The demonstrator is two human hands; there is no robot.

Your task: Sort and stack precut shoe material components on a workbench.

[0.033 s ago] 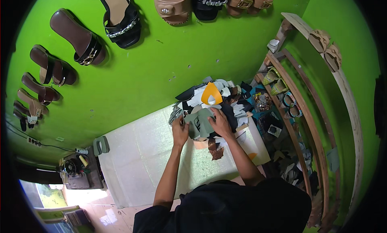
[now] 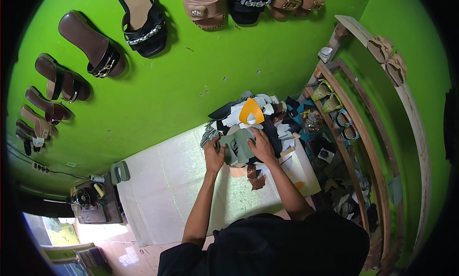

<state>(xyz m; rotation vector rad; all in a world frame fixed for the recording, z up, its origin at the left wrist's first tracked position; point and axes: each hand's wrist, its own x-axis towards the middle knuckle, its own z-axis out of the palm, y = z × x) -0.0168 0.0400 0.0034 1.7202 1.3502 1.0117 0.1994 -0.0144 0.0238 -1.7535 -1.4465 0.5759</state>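
Note:
Grey-green cut pieces of sheet material [image 2: 244, 152], leather-like, lie between my two hands at the front of a heap of scraps [image 2: 282, 123]. My left hand [image 2: 214, 155] grips their left edge, its fingers bent around it. On the right side, my right hand [image 2: 261, 147] holds the pieces with its thumb and fingers over the upper edge. A dark patch or gap shows in the middle of the pieces. Just beyond stands an orange-yellow cut piece [image 2: 251, 111] with a hole. Nearer to me, a brown spotted scrap [image 2: 256, 178] and a peach strip [image 2: 237, 171] lie on the table.
The pale covered table [image 2: 162, 180] runs along a green wall hung with sandals [image 2: 91, 42]. To the right, a wooden rack [image 2: 349, 108] holds shoes, with more scraps behind its rails. At the far left are grey-green soles [image 2: 120, 172] and a sewing machine [image 2: 83, 198].

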